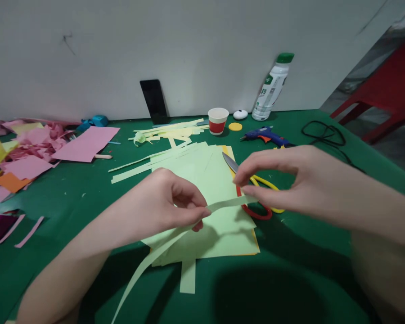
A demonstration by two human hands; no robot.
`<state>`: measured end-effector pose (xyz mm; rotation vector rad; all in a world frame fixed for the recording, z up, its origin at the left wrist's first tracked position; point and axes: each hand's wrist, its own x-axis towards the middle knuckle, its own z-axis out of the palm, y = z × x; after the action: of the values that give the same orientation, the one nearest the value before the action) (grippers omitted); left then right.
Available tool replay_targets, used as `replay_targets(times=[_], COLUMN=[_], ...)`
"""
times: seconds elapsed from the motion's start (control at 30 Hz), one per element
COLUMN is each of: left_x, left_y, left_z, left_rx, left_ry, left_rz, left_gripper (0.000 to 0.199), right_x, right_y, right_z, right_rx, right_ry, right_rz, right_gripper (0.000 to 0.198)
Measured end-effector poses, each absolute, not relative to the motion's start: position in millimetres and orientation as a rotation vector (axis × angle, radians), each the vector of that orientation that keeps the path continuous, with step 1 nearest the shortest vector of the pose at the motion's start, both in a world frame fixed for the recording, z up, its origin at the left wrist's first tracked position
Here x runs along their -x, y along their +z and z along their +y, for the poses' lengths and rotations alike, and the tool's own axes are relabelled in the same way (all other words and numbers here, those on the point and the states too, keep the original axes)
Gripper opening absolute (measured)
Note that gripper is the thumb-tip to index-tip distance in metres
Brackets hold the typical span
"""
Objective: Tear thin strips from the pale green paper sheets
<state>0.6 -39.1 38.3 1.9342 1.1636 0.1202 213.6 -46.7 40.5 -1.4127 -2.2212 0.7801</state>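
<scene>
A narrow pale green paper strip (227,204) stretches between my two hands above a stack of pale green sheets (219,243). My left hand (165,202) is closed, pinching the strip between thumb and fingers. From there its long tail curves down to the lower left. At the strip's right end my right hand (290,180) is closed, thumb and fingertips drawn together at the paper. Scissors (261,211) with red and yellow handles lie beneath my right fingers, blades partly on the stack. Another short green strip (188,276) sticks out below the stack.
Pink paper scraps (33,144) cover the left side of the green table (307,279). Cut green strips (135,168) lie beyond my left hand. Toward the wall stand a phone (154,101), paper cup (218,121) and bottle (272,90). A blue glue gun (265,134) and black cable (327,135) are right.
</scene>
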Motion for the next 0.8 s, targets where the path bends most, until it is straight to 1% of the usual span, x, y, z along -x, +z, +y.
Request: replay_targets(times=[0.13, 0.4, 0.57, 0.8], left_x=[-3, -6, -7, -5], left_y=[34, 30, 30, 32], left_z=[-39, -41, -41, -41], left_rx=[-1.951, -2.012, -2.047, -2.012], left_ry=[0.077, 0.121, 0.118, 0.083], left_rz=[1.117, 1.048, 1.044, 1.036], left_gripper=[0.024, 0.027, 0.023, 0.027], right_x=[-194, -184, -187, -199], right_y=[33, 29, 31, 33], right_z=[-57, -54, -51, -42], right_rx=[1.214, 1.346, 1.248, 1.247], right_ry=[0.827, 0.967, 1.062, 1.213], right_rz=[-2.279, -2.257, -2.273, -2.372], right_gripper=[0.011, 0.013, 0.012, 0.011])
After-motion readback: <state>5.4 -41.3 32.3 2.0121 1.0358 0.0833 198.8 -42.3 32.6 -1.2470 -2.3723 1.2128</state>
